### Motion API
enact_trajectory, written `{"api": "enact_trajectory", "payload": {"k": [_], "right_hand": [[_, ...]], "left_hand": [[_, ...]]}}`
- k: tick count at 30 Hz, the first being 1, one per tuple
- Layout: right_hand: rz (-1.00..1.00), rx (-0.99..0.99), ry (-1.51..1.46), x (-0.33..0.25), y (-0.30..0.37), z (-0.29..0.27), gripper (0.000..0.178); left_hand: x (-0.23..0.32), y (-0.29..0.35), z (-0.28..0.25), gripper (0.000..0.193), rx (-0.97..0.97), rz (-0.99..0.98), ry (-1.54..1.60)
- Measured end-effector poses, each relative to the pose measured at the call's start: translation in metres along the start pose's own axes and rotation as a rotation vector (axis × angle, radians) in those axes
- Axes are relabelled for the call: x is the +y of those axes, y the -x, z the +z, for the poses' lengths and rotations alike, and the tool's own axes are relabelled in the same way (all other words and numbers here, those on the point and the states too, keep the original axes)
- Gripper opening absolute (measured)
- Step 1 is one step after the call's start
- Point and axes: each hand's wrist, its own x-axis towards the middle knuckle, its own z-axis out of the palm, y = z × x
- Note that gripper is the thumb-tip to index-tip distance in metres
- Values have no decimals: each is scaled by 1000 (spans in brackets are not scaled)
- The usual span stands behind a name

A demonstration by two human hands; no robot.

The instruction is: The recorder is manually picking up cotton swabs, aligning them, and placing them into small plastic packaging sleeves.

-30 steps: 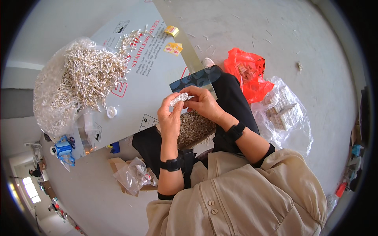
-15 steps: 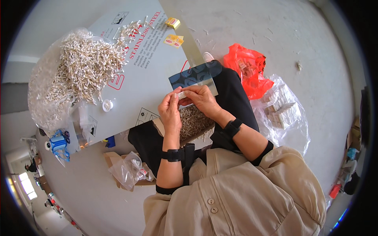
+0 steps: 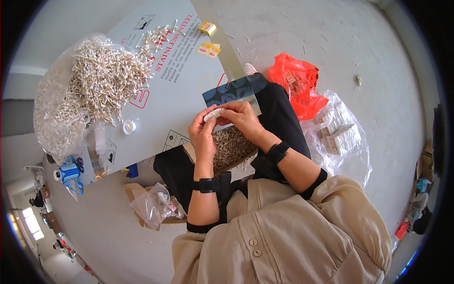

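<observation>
Between my left hand (image 3: 203, 134) and my right hand (image 3: 244, 121) is a bundle of cotton swabs (image 3: 213, 114), its white tips packed tight and facing up. Fingers and thumbs of both hands are closed round it, which hides the sticks. Just below, on my lap, an open cardboard box (image 3: 188, 152) holds a mass of loose swabs (image 3: 232, 146). Beyond my hands a dark blue translucent film sheet (image 3: 235, 91) lies at the table's edge.
A clear bag (image 3: 45, 111) spills a big heap of cotton swabs (image 3: 104, 75) across the metal-topped table (image 3: 165, 104). A small white tub (image 3: 128, 127) and yellow packets (image 3: 208, 49) lie there too. Right, on the floor, are a red bag (image 3: 307, 104) and a clear bag of white packs (image 3: 341, 137).
The bundle has tilted and more of its white tips now show between my fingers. My left hand has shifted slightly left; both hands keep their hold.
</observation>
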Motion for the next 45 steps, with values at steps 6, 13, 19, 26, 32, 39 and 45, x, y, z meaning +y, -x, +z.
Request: {"api": "enact_trajectory", "payload": {"k": [6,13,19,26,32,39,45], "right_hand": [[-18,-21,-37,4,0,-3,24],[-130,-14,-4,18,-5,-3,22],[-59,1,300,-11,0,-12,17],[171,191,107,-5,-8,-14,23],[243,221,-40,2,-11,-20,27],[213,243,10,-2,-18,-17,16],[23,106,-70,-10,-7,-24,18]], "left_hand": [[4,0,-7,30,-34,-65,177],[7,2,-7,39,-105,-31,145],[32,4,-14,56,-173,-169,-61],[30,1,-19,70,-260,70,-364],[25,2,-17,65,-320,-7,-241],[6,-8,-12,30,-223,295,-603],[8,-19,-7,22,-102,91,-590]]}}
